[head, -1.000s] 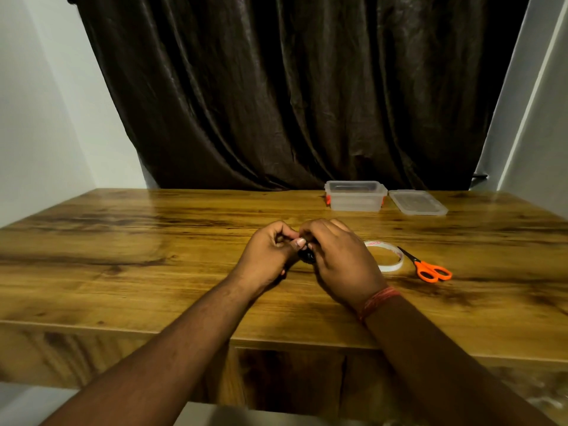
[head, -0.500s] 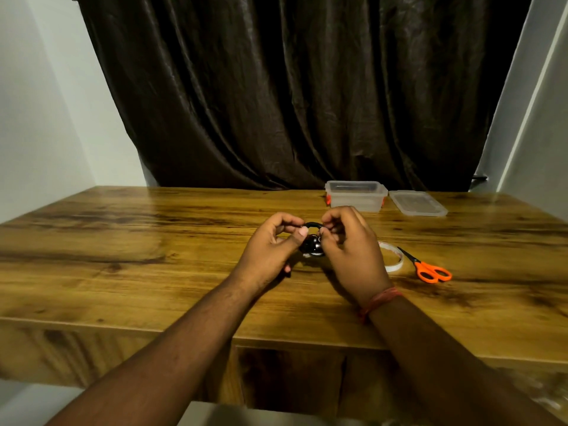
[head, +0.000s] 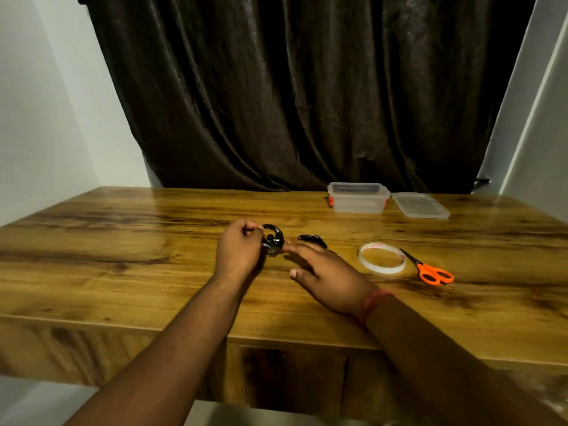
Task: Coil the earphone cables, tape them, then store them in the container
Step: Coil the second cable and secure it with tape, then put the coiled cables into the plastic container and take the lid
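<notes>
My left hand (head: pixel 238 253) grips a coiled black earphone cable (head: pixel 273 236) just above the wooden table (head: pixel 123 256). To its right my right hand (head: pixel 325 276) hovers over the table with fingers spread and holds nothing. Beyond those fingers a second black earphone cable (head: pixel 312 239) lies loose on the wood. A roll of clear tape (head: pixel 382 258) lies flat to the right. The clear plastic container (head: pixel 358 198) stands open at the back, with its lid (head: pixel 420 205) beside it on the right.
Orange-handled scissors (head: pixel 430 271) lie just right of the tape roll. A dark curtain (head: pixel 292 87) hangs behind the table, with white walls on both sides. The table's front edge runs under my forearms.
My right hand has let go of the coil and moved right and down, fingers opening. My left hand keeps the coil. The second cable on the table has come into view.
</notes>
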The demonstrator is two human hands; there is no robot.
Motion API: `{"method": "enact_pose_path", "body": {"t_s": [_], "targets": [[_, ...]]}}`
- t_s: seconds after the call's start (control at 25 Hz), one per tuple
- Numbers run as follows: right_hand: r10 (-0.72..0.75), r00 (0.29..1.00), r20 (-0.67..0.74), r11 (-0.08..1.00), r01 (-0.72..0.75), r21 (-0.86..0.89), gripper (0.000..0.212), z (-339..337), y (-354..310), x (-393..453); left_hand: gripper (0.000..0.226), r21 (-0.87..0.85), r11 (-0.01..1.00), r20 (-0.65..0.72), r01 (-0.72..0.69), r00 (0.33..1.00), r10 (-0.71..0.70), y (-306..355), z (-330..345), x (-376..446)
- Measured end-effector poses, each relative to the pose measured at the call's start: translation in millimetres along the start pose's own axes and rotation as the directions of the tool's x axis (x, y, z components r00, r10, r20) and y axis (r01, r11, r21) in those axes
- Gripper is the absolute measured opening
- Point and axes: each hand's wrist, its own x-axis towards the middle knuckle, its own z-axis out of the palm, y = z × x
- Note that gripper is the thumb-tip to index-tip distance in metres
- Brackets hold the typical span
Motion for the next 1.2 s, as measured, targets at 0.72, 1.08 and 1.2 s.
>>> {"method": "enact_pose_path", "body": {"t_s": [0.72,1.08,1.2], "targets": [[0.008,1.0,0.016,0.973,-0.004,-0.232,0.041,3.2,-5.4,-3.9,0.027,0.605,0.795,0.0,-0.037,0.999,0.047,-13.9,10.5,9.0],[0.079,0.987,-0.14,0.951,-0.117,-0.288,0.043,-0.2,-6.5,0.8,0.039,0.46,0.886,0.096,-0.054,0.995,0.011,3.2,-11.8,-36.4],[0.027,0.983,-0.183,0.936,-0.089,-0.342,0.039,2.2,-2.6,2.2,0.038,0.461,0.886,0.103,-0.043,0.995,-0.005,2.8,-12.4,-35.3]]}}
